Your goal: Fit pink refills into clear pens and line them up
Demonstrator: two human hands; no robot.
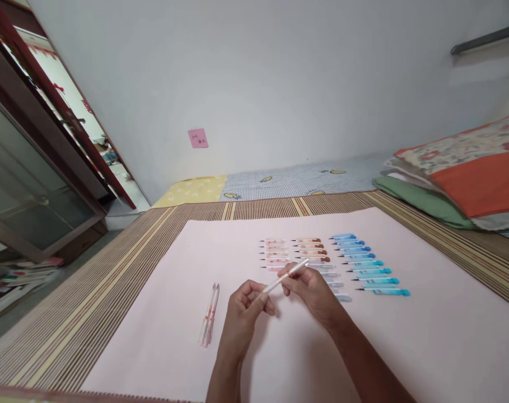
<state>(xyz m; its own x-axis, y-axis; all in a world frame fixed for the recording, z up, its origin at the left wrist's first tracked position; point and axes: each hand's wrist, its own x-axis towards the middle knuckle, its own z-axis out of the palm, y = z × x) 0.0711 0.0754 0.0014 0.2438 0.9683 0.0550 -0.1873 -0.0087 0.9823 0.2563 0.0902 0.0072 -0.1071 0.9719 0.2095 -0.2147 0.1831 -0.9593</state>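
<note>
Both my hands hold one white pen [288, 275] above a large pale pink sheet [162, 313]. My left hand [243, 313] pinches its lower end and my right hand [311, 291] grips its upper part, fingers closed. Just beyond my hands lie rows of pens: pink ones [275, 252], brown ones [311, 248], pale ones [334, 282] partly hidden by my right hand, and blue ones [369, 263]. To the left of my left hand lie two clear pens [209, 322] side by side on the sheet.
The sheet lies on a striped mat [69, 313] over a bed. Folded blankets and a pillow [460, 179] are stacked at the right. A glass-door cabinet [31, 168] and stacked books [19, 280] are at the left. A pink note [197, 137] sticks on the wall.
</note>
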